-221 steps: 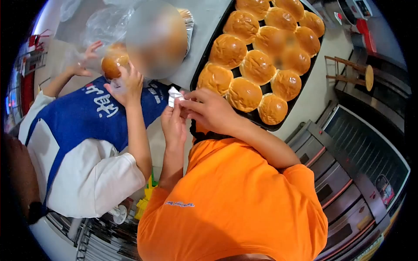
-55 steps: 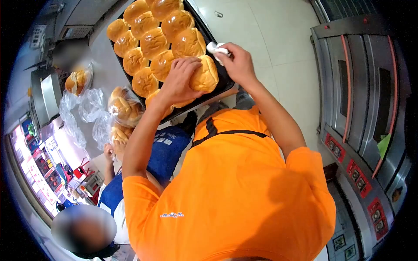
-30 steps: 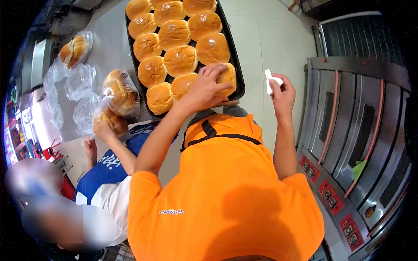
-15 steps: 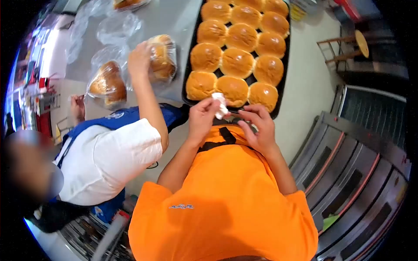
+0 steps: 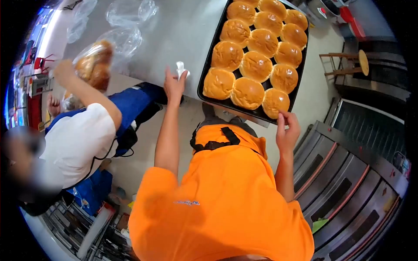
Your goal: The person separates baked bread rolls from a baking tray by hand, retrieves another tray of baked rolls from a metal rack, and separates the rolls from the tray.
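Observation:
Between thumb and fingers, my left hand (image 5: 175, 87) holds a crumpled white tissue (image 5: 181, 70) over the table's edge, left of the tray. My right hand (image 5: 287, 130) is at the near right corner of the black tray (image 5: 257, 115), its thumb and forefinger close together beside the nearest bun (image 5: 275, 103). Whether those fingers grip anything is too small to tell. Rows of glossy golden buns (image 5: 247, 92) fill the tray, with dark gaps between some of them.
A co-worker in a white shirt (image 5: 78, 148) and blue apron, at the left, handles bagged bread (image 5: 95, 67). Clear plastic bags (image 5: 126, 41) lie on the grey table (image 5: 174, 35). Steel ovens (image 5: 344, 187) stand at the right, a wooden stool (image 5: 362, 62) behind them.
The tissue went from my right hand to my left, which has moved left off the tray. My right hand is now at the tray's corner. The co-worker's bagged bread has shifted left.

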`<state>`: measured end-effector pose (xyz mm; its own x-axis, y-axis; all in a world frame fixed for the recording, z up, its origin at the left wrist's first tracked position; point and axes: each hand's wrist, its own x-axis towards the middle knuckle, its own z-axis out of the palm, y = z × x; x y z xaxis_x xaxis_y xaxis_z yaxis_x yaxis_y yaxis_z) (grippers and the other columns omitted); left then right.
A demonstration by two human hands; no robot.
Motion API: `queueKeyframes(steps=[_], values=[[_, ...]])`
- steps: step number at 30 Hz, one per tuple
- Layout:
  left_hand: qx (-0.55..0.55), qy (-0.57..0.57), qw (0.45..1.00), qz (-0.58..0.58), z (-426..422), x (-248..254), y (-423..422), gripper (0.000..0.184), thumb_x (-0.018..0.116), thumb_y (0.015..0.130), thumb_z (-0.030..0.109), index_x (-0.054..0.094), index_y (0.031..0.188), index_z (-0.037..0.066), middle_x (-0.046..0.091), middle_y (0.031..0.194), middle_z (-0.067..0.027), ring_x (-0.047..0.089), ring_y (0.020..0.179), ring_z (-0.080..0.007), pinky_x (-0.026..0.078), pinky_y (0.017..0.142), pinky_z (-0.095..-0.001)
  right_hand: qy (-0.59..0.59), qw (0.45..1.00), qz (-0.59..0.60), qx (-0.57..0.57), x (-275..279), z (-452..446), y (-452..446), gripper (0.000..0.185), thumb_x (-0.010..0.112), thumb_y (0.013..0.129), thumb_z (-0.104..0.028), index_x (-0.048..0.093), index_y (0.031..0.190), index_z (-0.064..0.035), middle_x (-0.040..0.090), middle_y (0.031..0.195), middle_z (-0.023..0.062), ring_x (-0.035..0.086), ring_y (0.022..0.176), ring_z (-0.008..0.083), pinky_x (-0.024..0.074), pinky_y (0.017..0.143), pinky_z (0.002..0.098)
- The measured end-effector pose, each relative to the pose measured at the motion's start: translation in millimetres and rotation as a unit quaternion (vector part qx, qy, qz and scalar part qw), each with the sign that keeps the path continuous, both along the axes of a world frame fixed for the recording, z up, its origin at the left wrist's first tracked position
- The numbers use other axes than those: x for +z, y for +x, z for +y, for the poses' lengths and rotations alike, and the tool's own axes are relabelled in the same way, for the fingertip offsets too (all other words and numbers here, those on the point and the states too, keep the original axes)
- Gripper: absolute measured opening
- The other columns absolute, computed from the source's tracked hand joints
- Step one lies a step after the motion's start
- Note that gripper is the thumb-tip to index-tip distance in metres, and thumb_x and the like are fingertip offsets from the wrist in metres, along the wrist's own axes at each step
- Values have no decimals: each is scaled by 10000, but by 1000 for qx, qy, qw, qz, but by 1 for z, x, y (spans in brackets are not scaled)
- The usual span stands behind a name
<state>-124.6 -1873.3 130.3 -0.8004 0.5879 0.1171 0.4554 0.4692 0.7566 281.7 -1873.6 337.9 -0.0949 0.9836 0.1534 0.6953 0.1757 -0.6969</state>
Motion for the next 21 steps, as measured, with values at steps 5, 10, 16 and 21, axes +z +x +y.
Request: queueKeyframes(steps=[5, 10, 16, 21], values=[[-33, 38, 987, -152, -5, 84, 13, 266, 712, 983, 213, 682, 1136, -3, 685, 852, -80, 654, 755, -205, 534, 759, -315, -78, 983, -47, -156, -24, 4, 33, 272, 691, 982, -180, 700, 1186, -2, 709, 1053, 111, 689, 837, 202, 548, 742, 321], [-192, 37, 965, -176, -32, 111, 76, 302, 701, 996, 222, 673, 1187, -10, 685, 974, -84, 662, 878, -197, 532, 840, -324, -58, 978, -86, -179, -58, 8, 45, 340, 706, 967, -219, 684, 1224, 3, 697, 1122, 160, 707, 870, 270, 563, 810, 383], [-249, -8, 963, -102, -40, 117, 114, 434, 699, 1006, 255, 611, 1346, -1, 618, 1316, -142, 633, 1156, -244, 501, 1006, -372, -94, 975, -96, -175, -62, 15, 39, 373, 699, 972, -270, 693, 1206, 20, 722, 1034, 176, 715, 890, 299, 559, 838, 411], [-214, 20, 957, -197, -32, 101, 123, 569, 671, 1027, 269, 476, 1472, -29, 577, 1340, -167, 591, 1217, -275, 468, 1053, -381, -151, 969, -3, -194, -58, 22, 44, 462, 690, 984, -342, 691, 1223, 53, 733, 1044, 196, 722, 912, 299, 558, 833, 409]])
